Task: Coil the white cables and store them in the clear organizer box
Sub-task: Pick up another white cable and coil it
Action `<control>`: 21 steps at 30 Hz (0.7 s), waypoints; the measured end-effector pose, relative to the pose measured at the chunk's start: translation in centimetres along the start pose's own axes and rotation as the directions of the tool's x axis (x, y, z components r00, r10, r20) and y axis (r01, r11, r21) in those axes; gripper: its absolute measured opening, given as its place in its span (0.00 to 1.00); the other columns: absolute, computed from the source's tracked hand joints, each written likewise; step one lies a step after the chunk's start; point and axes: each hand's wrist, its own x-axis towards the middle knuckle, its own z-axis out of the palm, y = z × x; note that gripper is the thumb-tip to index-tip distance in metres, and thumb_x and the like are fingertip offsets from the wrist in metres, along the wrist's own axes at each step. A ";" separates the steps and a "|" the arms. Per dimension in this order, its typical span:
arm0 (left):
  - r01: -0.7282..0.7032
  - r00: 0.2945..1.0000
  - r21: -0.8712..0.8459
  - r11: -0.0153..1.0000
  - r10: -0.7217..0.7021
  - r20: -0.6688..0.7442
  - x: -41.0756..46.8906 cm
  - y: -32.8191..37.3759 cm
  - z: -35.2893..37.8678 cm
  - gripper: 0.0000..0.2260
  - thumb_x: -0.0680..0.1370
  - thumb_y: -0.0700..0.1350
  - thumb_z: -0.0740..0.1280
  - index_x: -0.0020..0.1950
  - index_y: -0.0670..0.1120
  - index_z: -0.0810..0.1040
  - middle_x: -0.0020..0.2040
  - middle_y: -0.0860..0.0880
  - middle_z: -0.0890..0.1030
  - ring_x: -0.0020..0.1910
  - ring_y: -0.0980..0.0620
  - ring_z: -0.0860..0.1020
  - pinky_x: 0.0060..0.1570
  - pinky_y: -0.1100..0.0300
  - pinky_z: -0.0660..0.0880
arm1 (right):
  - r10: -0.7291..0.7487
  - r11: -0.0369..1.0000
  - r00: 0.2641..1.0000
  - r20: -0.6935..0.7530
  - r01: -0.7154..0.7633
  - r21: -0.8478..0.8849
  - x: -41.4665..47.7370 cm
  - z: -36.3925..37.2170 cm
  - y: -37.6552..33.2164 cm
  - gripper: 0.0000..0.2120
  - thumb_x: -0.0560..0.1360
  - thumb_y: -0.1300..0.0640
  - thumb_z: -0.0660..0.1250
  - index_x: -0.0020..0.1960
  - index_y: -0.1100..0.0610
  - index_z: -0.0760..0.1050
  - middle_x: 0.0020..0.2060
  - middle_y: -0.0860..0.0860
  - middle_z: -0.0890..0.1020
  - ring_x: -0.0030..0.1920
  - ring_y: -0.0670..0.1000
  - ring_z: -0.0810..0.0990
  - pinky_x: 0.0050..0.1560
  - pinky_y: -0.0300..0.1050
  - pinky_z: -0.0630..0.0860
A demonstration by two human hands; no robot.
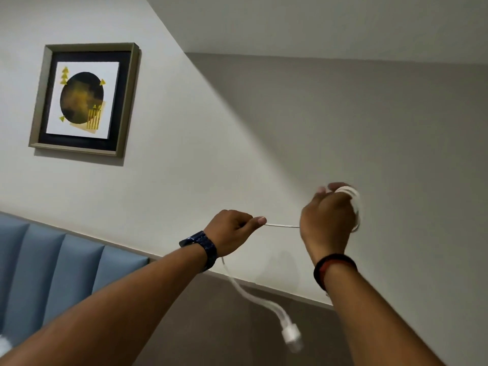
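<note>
The white cable [281,226] is held in mid-air before the wall [290,128]. A taut span is pinched by the left hand [232,231]; loops are gripped around the right hand [328,217]. The span runs sideways between them. The plug end [290,335] hangs blurred below the left hand.

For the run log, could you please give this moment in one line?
coiling | right hand: loops | left hand: cable | plug hanging

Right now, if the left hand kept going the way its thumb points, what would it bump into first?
Probably the right hand. The left hand points along the stretched white cable toward it, though depth is unclear.
</note>
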 end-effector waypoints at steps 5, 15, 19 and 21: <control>0.099 0.986 0.146 0.984 -0.077 -0.150 0.9 -1.3 -1.7 0.40 0.67 0.76 0.44 0.28 0.38 0.70 0.30 0.37 0.77 0.27 0.47 0.69 0.31 0.54 0.65 | -0.012 0.858 0.719 0.695 0.364 -0.362 -3.1 -0.1 3.2 0.30 0.76 0.35 0.45 0.34 0.58 0.70 0.30 0.53 0.78 0.32 0.52 0.75 0.30 0.42 0.64; 0.245 0.924 -0.082 0.966 -0.258 -0.282 1.3 -3.3 -1.9 0.30 0.76 0.65 0.55 0.21 0.46 0.66 0.23 0.46 0.75 0.36 0.38 0.80 0.36 0.52 0.72 | -0.321 0.559 -0.041 0.946 -0.815 0.154 -4.0 -2.6 -2.5 0.25 0.75 0.38 0.56 0.27 0.55 0.62 0.17 0.45 0.60 0.21 0.47 0.56 0.26 0.39 0.57; 0.261 0.947 -0.242 0.935 -0.297 -0.126 0.1 -1.9 0.7 0.32 0.74 0.68 0.54 0.20 0.47 0.72 0.19 0.55 0.68 0.24 0.46 0.70 0.31 0.53 0.69 | -0.275 0.223 0.491 0.827 -0.804 0.551 -3.2 -2.4 -5.0 0.18 0.78 0.50 0.59 0.31 0.54 0.68 0.20 0.46 0.63 0.23 0.47 0.61 0.27 0.37 0.66; 0.267 0.955 -0.228 0.936 -0.290 -0.071 -0.5 -1.6 1.5 0.31 0.75 0.67 0.53 0.18 0.50 0.68 0.18 0.55 0.63 0.20 0.55 0.61 0.28 0.61 0.62 | -0.116 0.152 0.716 0.688 -0.672 0.725 -2.0 -2.0 -5.2 0.13 0.79 0.56 0.58 0.36 0.55 0.70 0.23 0.47 0.68 0.26 0.47 0.65 0.30 0.38 0.66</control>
